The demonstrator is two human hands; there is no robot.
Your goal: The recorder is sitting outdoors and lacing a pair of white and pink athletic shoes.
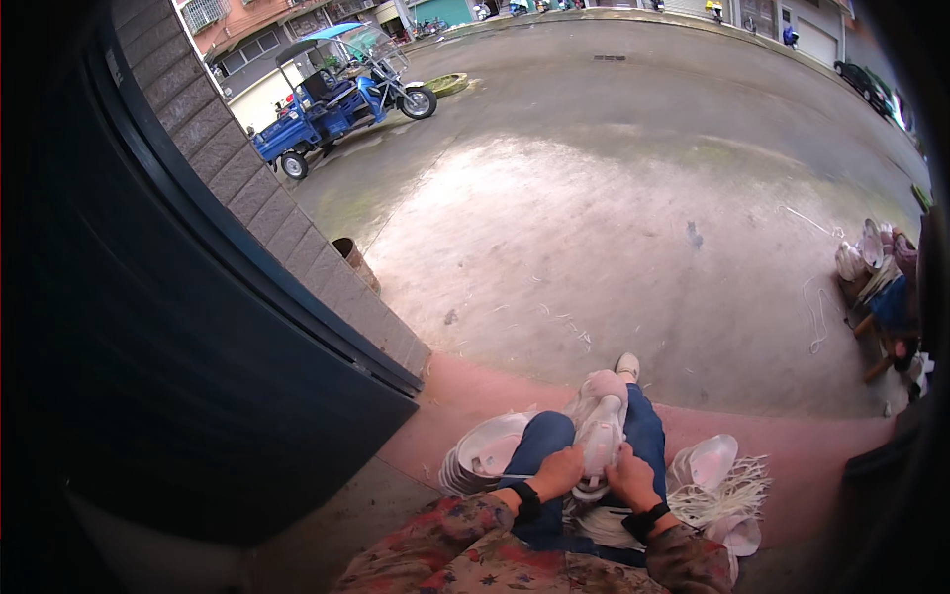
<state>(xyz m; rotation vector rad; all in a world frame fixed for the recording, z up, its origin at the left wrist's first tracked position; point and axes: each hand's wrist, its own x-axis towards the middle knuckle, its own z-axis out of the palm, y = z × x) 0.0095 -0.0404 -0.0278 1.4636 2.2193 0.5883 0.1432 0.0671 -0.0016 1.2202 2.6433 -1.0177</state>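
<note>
Between the blue jeans (539, 443) legs in the head view, I saw a pale shoe upper (601, 428) resting. I judged it light, pliable and hardly fragile, best held by its side edges. The left hand (561, 471) and right hand (631, 477) were curled a little apart at its near end; how firmly they gripped, I couldn't tell. Laces (740, 491) lay in a loose, stringy white heap beside cupped pale pieces (712, 461); rough concrete (633, 267) spread beyond.
</note>
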